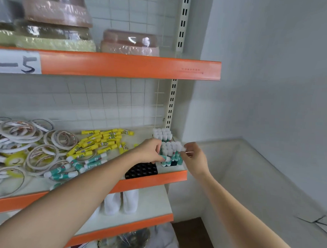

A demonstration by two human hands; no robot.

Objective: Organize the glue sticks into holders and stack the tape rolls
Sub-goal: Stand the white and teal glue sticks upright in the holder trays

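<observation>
On the middle shelf (175, 175) lie loose teal glue sticks (74, 167), yellow glue sticks (102, 142) and a heap of tape rolls (25, 143). An empty black holder (141, 170) sits at the shelf's front edge. To its right stands a holder full of upright teal sticks (170, 153), with another full holder (162, 135) behind it. My left hand (150, 150) grips a teal glue stick (166, 158) against the nearer full holder. My right hand (194, 154) pinches the white cap of a stick (182, 148) at that holder's right side.
The upper shelf (124, 66) carries wrapped packs of tape (55, 21). White bottles (121, 202) stand on the shelf below. A slotted upright post (171, 103) runs behind the holders. A white wall and a low ledge (250, 173) lie to the right.
</observation>
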